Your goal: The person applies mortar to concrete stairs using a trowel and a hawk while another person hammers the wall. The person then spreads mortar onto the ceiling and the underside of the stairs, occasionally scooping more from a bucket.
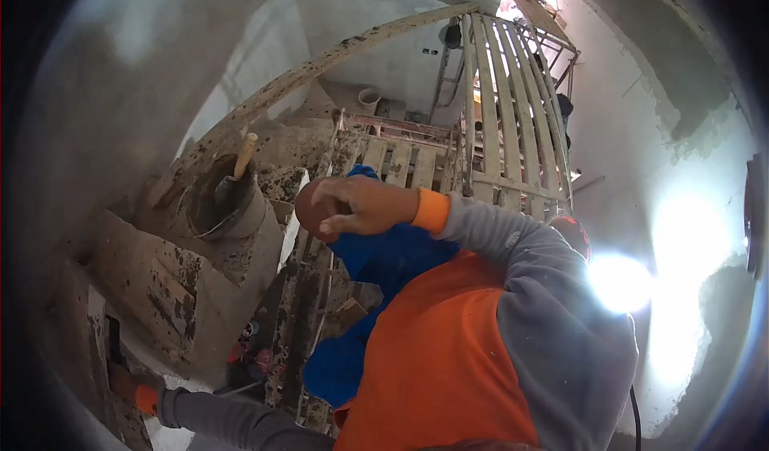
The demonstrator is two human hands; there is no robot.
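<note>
At the lower left, my left hand (124, 381) is closed round the dark handle of a long flat plastering float (97, 323), which is upright close to the wall. The fingers are partly in shadow. My right hand (360, 204) lies over a rounded brown shape (311, 209), apparently my bare knee above blue trousers (392, 251). Its fingers are bent but apart from the thumb, and I see nothing held in them. Left of the knee stands a mortar-coated bucket (232, 220) with a wooden-handled trowel (240, 163) leaning inside it.
Slatted wooden scaffold planks (513, 106) run to the back right. A long mortar-spattered beam (352, 44) curves across the top. Dirty boards (152, 279) lie beside the bucket. A smaller pale bucket (369, 97) stands on the floor behind. A bright lamp (621, 283) glares at the right.
</note>
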